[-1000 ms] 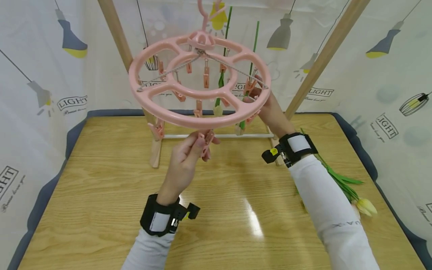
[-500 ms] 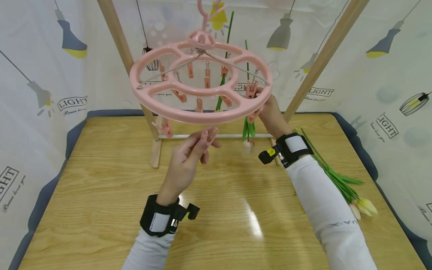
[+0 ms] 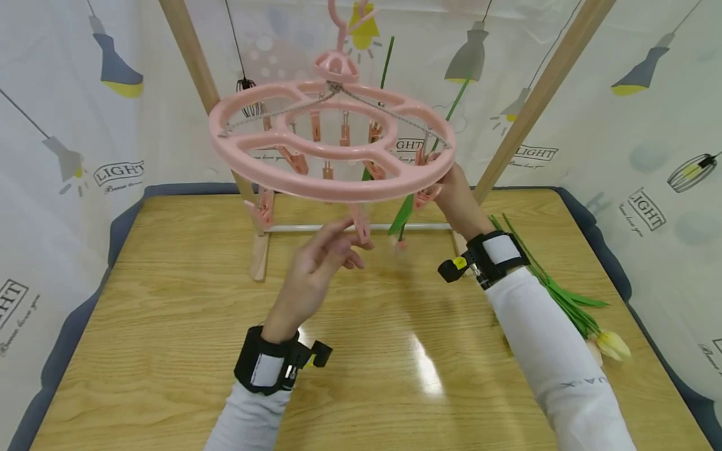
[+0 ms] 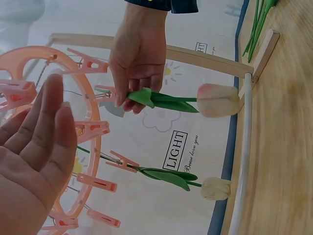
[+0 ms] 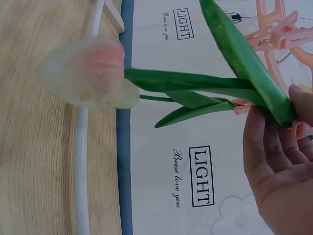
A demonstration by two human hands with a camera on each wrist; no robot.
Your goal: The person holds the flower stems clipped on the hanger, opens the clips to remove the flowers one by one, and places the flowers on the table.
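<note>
A round pink clip hanger [image 3: 316, 186] hangs in front of me, with several pink clothespins around it. My right hand [image 3: 458, 197] pinches an upside-down tulip [image 4: 217, 100] by its stem and leaves, beside a clothespin at the hanger's right side. Its pale pink-white bloom points down. My left hand [image 3: 304, 275] has its fingers extended at the front of the hanger, against or just beside a hanging clothespin [image 3: 360, 224]; contact is unclear. Another tulip [image 4: 215, 188] with a whitish bloom hangs upside down from a clothespin [image 4: 122, 160] farther back.
More tulips [image 3: 612, 346] lie on the wooden table [image 3: 186, 351] at the right, partly behind my right sleeve. A wooden stand [image 3: 533, 106] with a white crossbar [image 3: 316, 228] rises behind the hanger. A printed cloth [image 3: 637, 125] surrounds the table.
My left fingers have let go of the front clothespin, which now hangs down. The tulip in my right hand has dropped lower, then tilted so its stem end leans right. The hanger has shifted slightly.
</note>
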